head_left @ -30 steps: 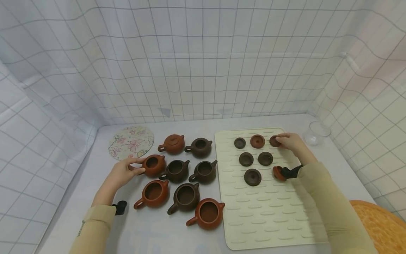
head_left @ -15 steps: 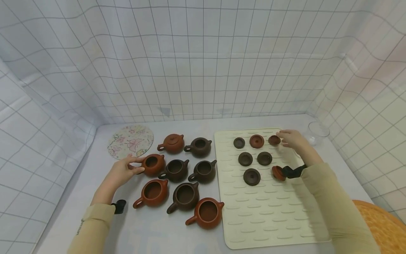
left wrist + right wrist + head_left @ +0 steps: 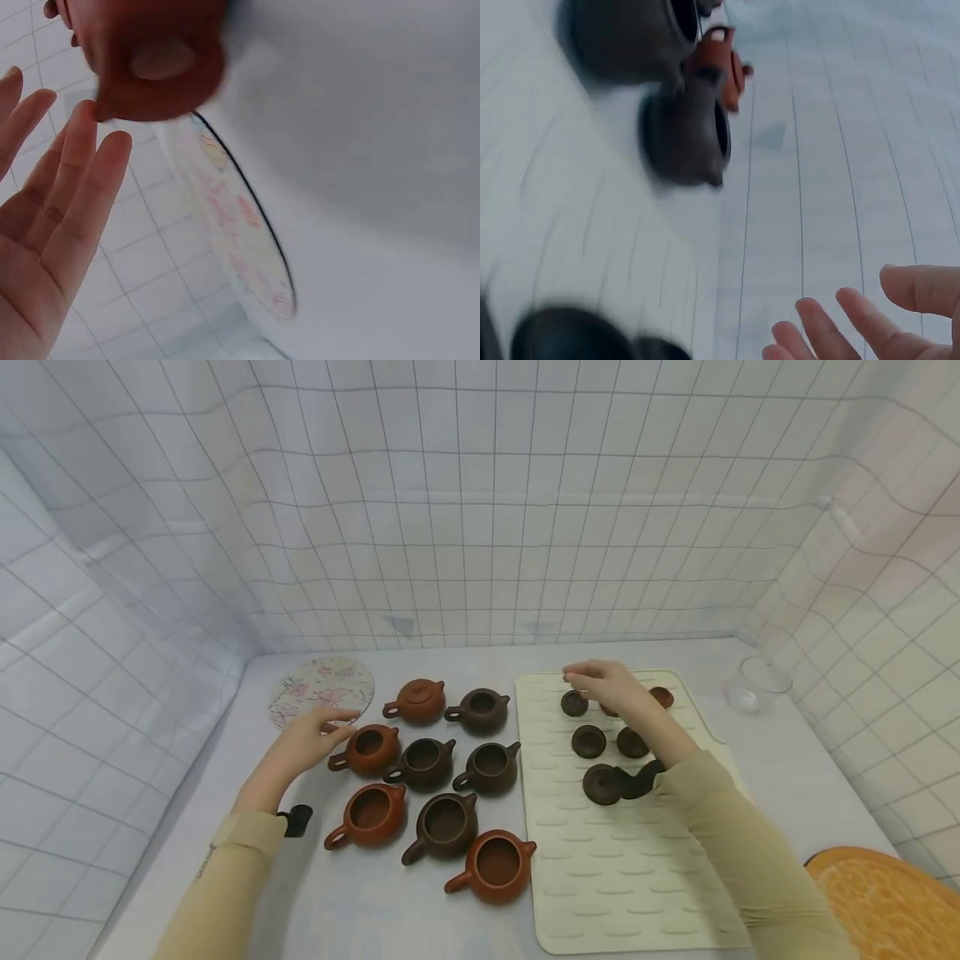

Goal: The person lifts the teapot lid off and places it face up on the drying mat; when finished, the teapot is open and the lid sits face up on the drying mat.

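Note:
My left hand (image 3: 311, 739) is beside the handle of a small reddish clay teapot (image 3: 372, 750) that has no lid on. In the left wrist view its fingers (image 3: 75, 180) are extended, right by the teapot's loop handle (image 3: 202, 86). My right hand (image 3: 606, 683) hovers over the back of the cream mat (image 3: 637, 893), fingertips just behind a small dark lid (image 3: 574, 702). Nothing is held in it, and its fingers are spread in the right wrist view. It partly hides a red lid. Other dark lids (image 3: 588, 742) lie in front, one partly covered by the black wrist strap.
Several open teapots, dark (image 3: 442, 827) and reddish (image 3: 498, 867), stand left of the mat; a lidded one (image 3: 420, 702) is at the back. A floral round mat (image 3: 322, 689) lies back left, a clear glass bowl (image 3: 765, 677) back right, an orange round mat (image 3: 885, 902) front right.
My right hand first let go of the small red lid at the mat's back right, then moved left to the dark lid. My left hand has drawn slightly off the reddish teapot.

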{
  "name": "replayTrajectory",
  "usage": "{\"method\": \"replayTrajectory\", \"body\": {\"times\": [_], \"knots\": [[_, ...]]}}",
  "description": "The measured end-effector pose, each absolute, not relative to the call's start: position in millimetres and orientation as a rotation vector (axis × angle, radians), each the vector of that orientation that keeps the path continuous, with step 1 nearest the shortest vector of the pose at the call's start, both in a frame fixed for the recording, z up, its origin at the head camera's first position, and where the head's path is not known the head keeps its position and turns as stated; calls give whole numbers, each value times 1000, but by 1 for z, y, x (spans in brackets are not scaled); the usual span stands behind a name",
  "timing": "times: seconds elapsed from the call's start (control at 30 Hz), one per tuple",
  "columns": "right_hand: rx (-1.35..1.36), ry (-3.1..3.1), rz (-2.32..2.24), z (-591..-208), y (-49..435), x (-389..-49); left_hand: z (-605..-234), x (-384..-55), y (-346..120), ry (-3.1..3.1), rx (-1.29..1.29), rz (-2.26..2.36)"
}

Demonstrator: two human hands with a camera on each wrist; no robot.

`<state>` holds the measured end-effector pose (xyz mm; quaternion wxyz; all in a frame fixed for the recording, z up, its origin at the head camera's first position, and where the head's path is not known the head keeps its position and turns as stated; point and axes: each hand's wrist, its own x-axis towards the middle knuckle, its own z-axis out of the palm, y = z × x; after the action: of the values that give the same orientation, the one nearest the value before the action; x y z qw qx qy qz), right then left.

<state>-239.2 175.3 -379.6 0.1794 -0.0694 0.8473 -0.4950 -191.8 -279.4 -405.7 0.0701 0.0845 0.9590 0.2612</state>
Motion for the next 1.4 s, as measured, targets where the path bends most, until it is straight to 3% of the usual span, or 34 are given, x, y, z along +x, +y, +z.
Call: {"method": "replayTrajectory", "body": {"times": [0.43,0.7,1.0,1.4], "knots": [[-395,2329,-1404,-386,46,-263,-394,-234,-248,2824,257,754],[-459,2468,-1323,-390,-9,-270,-397,-249,-231,2800,189,744],[-543,2640,-1108,-391,-46,-271,-404,-257,-222,2760,176,686],[-564,2762,-761,-396,-57,-275,-405,-252,-208,2746,80,870]]}}
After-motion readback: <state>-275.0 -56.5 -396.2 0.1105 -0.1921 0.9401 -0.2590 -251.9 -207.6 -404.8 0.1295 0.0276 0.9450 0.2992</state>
